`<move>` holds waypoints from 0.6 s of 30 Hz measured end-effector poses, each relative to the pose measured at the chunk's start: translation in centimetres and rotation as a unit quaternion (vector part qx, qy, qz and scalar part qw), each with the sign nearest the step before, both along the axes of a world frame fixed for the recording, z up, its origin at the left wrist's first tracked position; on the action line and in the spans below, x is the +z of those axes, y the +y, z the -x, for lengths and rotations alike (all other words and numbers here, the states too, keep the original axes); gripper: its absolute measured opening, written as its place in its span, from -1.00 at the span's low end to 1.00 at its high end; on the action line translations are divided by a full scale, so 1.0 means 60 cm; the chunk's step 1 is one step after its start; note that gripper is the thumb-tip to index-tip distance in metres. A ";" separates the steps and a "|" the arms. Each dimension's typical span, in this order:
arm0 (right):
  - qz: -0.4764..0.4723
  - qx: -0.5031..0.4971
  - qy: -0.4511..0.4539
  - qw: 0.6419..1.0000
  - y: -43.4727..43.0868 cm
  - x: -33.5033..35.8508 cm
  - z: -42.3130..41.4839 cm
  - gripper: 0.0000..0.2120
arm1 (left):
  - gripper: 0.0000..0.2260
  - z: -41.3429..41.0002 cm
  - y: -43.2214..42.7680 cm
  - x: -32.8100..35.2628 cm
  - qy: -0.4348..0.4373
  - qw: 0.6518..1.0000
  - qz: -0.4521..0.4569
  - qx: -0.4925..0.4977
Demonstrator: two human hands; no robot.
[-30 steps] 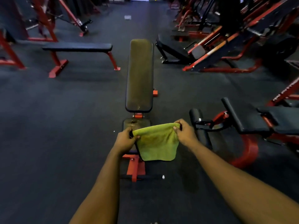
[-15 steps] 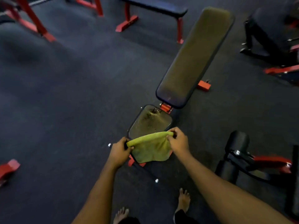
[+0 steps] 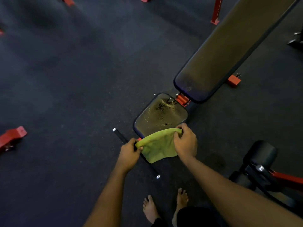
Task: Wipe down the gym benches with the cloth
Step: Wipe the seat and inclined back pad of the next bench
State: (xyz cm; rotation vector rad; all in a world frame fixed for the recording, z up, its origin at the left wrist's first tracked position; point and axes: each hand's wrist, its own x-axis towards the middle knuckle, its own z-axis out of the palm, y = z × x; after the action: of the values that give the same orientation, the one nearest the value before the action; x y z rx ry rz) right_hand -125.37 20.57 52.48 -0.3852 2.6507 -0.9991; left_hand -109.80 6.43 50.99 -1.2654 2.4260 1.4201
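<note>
The green cloth (image 3: 158, 145) hung stretched over the near edge of the wet seat pad (image 3: 161, 115). The left hand (image 3: 129, 154) pinched one top corner and the right hand (image 3: 186, 141) gripped the other. Best bet imo: lay it flat, press evenly, and sweep the droplets toward the back pad (image 3: 229, 49) beyond the seat pad.

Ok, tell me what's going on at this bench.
A person holds a yellow-green cloth stretched between both hands, the left-hand grip and right-hand grip each pinching an upper corner. The cloth hangs at the near edge of the small black padded bench seat, which is speckled with droplets. The long black back pad lies beyond. Wiping the seat looks about to begin.
</note>
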 end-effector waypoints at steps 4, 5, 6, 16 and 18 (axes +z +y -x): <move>0.035 0.045 0.068 0.996 -0.043 -0.060 0.017 -0.86 | -0.97 0.023 -0.035 -0.062 -0.060 0.995 -0.068 -0.052; 0.047 0.068 0.079 0.993 -0.060 -0.094 0.028 -0.83 | -0.98 0.031 -0.049 -0.091 -0.078 0.991 -0.086 -0.073; 0.064 0.093 0.090 0.990 -0.076 -0.122 0.035 -0.81 | -0.94 0.037 -0.065 -0.115 -0.089 0.988 -0.096 -0.082; -0.093 0.264 0.221 0.934 -0.154 -0.434 0.031 -0.37 | -0.64 0.129 -0.167 -0.432 0.152 0.982 0.011 0.112; -0.080 0.257 0.247 0.931 -0.153 -0.447 0.030 -0.37 | -0.68 0.143 -0.169 -0.476 0.227 0.963 0.019 0.142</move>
State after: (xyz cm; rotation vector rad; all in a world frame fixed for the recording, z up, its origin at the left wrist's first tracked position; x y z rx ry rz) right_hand -127.16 11.39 25.66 -1.3604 2.7671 -0.5637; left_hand -118.35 -3.73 22.43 -1.4860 2.6335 1.9407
